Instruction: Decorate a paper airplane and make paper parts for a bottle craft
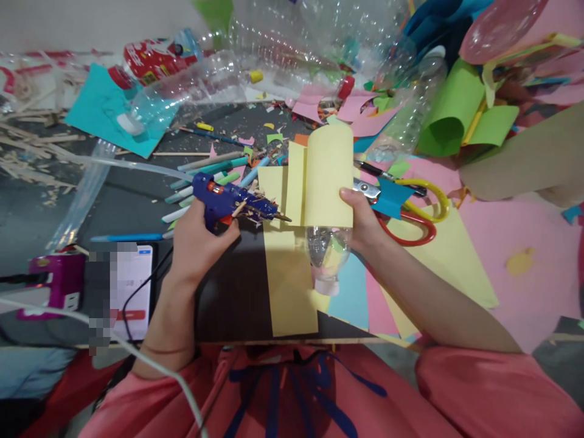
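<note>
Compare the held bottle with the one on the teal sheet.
The held bottle is partly wrapped in yellow paper; the other bottle is unwrapped.
The right hand grips the held bottle; the other bottle lies partly on the teal sheet.
The held bottle's cap points down the picture; the other bottle's points left.
Both are clear plastic with whitish caps.

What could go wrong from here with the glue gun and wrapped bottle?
Wood bits clinging around the glue gun's nozzle might drop onto the yellow paper. The paper's flap stands out from the bottle, so the wrap could loosen if the right hand eases off. If the nozzle is hot, touching the bottle might soften its plastic.
</note>
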{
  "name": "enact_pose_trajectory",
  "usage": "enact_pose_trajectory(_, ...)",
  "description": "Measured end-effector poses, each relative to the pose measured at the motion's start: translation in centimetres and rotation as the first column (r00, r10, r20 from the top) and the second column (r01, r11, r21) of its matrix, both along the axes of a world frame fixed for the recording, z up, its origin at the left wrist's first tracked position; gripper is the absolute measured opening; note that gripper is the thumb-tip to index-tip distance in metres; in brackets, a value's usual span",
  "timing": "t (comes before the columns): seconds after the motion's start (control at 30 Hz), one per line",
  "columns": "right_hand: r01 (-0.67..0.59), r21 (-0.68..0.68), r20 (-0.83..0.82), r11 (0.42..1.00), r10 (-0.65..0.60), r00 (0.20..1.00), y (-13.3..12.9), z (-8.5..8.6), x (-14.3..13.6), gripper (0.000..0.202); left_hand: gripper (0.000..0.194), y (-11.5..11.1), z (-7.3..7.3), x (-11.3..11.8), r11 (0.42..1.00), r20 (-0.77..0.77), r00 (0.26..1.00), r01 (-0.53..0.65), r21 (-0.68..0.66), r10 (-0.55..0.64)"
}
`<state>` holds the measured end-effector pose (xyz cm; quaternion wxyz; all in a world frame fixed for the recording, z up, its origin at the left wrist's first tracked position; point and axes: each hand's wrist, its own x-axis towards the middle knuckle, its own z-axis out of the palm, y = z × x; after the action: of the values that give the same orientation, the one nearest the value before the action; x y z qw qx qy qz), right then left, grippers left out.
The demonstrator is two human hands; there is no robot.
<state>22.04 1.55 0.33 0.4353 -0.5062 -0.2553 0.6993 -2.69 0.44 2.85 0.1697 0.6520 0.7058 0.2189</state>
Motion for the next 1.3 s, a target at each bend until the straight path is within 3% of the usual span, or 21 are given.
enact_pose_trajectory(0.43, -0.052, -0.014, 0.025, 0.999, 0.053, 0.998, -0.11, 0.26, 0.28, 0.04, 0.031, -0.07, -0.35, -0.22, 0.996, -0.149, 0.988, -0.054, -0.077, 0.042)
enact_pose_trajectory(0.63, -0.042, -0.003, -0.051, 0.999, 0.042, 0.998, -0.05, 0.22, 0.31, 0.038, 0.033, 0.07, -0.25, -0.07, 0.992, -0.24, 0.97, -0.061, -0.106, 0.034)
enact_pose_trajectory(0.87, -0.105, 0.004, -0.064, 0.994, 0.105, 0.992, 0.01, -0.47, 0.76, 0.046, 0.035, 0.07, -0.31, -0.15, 0.991, -0.258, 0.966, -0.057, -0.123, 0.023)
enact_pose_trajectory(1.3, -0.053, 0.011, -0.063, 0.999, 0.053, 0.997, -0.24, -0.08, 0.17, 0.044, 0.032, 0.35, -0.41, -0.16, 0.984, -0.282, 0.959, -0.077, -0.16, 0.029)
